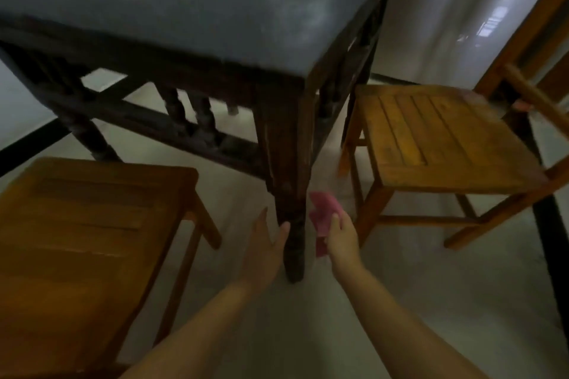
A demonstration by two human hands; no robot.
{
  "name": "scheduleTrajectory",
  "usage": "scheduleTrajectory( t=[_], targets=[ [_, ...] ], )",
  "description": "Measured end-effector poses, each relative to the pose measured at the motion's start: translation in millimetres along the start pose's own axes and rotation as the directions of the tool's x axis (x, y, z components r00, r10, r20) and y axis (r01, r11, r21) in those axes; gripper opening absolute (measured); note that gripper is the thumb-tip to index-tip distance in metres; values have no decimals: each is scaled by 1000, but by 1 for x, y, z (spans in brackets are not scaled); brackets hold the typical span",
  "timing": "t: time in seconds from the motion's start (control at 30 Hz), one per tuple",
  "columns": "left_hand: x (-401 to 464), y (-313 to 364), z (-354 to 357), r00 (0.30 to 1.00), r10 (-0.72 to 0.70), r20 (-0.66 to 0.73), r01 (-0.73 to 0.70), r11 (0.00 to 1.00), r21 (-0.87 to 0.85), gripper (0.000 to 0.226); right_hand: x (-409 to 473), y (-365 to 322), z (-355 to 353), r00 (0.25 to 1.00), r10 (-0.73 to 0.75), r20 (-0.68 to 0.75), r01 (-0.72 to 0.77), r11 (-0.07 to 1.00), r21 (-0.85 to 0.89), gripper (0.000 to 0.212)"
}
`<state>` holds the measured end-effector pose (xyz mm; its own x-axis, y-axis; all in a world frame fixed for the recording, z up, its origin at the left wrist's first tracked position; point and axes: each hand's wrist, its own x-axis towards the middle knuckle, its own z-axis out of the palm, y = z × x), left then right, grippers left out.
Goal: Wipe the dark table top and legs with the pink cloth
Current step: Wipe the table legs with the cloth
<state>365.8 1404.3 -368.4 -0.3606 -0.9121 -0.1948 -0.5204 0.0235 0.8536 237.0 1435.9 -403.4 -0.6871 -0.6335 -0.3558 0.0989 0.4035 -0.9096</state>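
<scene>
Down at floor level we had a wooden chair (92,224) on the left, seat facing us. Our left hand (264,249) reached in beside the table leg (292,194), fingers straight and loosely apart, the thumb tip touching the leg's lower turned part. Just right of that leg, our right hand (341,237) held the pink cloth (323,212), fingers curled round it, the cloth close beside the wood. Above us sat the dark table top (200,9). Further right stood a second chair (446,138) on the pale floor (431,286).
</scene>
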Motion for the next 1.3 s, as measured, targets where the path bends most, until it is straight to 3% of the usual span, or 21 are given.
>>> scheduleTrajectory(
  t=[0.1, 0.2, 0.33, 0.47, 0.53, 0.67, 0.73, 0.8, 0.87, 0.93, 1.03, 1.1, 1.13, 1.2, 1.3],
  targets=[
    [27, -24, 27, 981, 192, -29, -194, 965, -178, 47, 16, 43, 36, 973, -217, 76, 202, 965, 168, 28],
    [65, -47, 49, 948, 298, -108, -315, 922, -226, 53, 24, 85, 57, 879, -476, 29, 448, 845, 292, 33],
    [84, -59, 55, 912, 388, -132, -409, 876, -255, 56, 54, 153, 70, 863, -504, -34, 497, 834, 240, 29],
    [86, -58, 55, 905, 404, -133, -425, 870, -250, 57, 63, 183, 71, 939, -343, 6, 334, 916, 221, 20],
    [87, -57, 54, 901, 414, -129, -433, 867, -247, 52, 56, 162, 65, 915, -403, -8, 392, 886, 249, 24],
    [86, -62, 59, 893, 420, -163, -449, 861, -240, 33, 37, 105, 60, 794, -608, -20, 561, 719, 411, 16],
    [86, -63, 59, 887, 427, -176, -459, 855, -242, 32, 43, 99, 68, 771, -637, -14, 590, 705, 393, 26],
    [89, -63, 59, 886, 432, -168, -463, 850, -253, 36, 53, 111, 73, 793, -609, -15, 572, 736, 363, 44],
    [91, -63, 59, 888, 429, -166, -458, 852, -254, 44, 63, 139, 74, 813, -582, 12, 541, 763, 354, 34],
    [93, -63, 60, 891, 420, -174, -451, 860, -238, 51, 72, 183, 72, 831, -552, 71, 525, 819, 231, 38],
    [95, -65, 61, 893, 417, -171, -448, 863, -233, 52, 88, 246, 69, 963, -205, 177, 215, 976, -40, 35],
    [96, -65, 60, 889, 427, -163, -456, 857, -240, 54, 92, 253, 70, 972, -60, 226, 86, 991, -106, 38],
    [96, -65, 59, 889, 432, -152, -457, 857, -239, 55, 89, 242, 72, 974, -64, 218, 82, 994, -78, 38],
    [96, -65, 57, 891, 436, -129, -455, 859, -236, 56, 79, 200, 74, 970, -187, 157, 163, 975, 154, 34],
    [98, -66, 56, 887, 444, -128, -462, 853, -241, 48, 61, 126, 68, 882, -460, 103, 367, 807, 464, 33]
  ],
)
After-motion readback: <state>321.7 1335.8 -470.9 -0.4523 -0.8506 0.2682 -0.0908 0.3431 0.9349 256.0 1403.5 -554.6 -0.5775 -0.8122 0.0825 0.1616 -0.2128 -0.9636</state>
